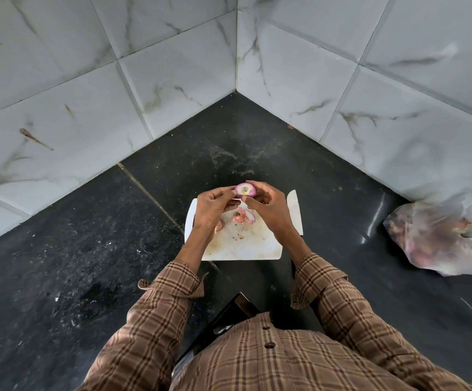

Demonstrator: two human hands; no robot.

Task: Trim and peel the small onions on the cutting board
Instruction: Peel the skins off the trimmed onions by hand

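A small purple onion [245, 190] with its cut end facing me is held above the far edge of the white cutting board [243, 244]. My left hand [215, 207] pinches its left side, and my right hand [267, 206] grips its right side. Pink onion skins and trimmed pieces [243, 217] lie on the board between my hands. Another brownish piece [220, 225] sits partly hidden under my left hand. No knife shows in view.
A clear plastic bag with onions [440, 238] lies on the dark counter [88, 263] at the right, against the tiled wall [398, 122]. Tiled walls meet in a corner behind the board.
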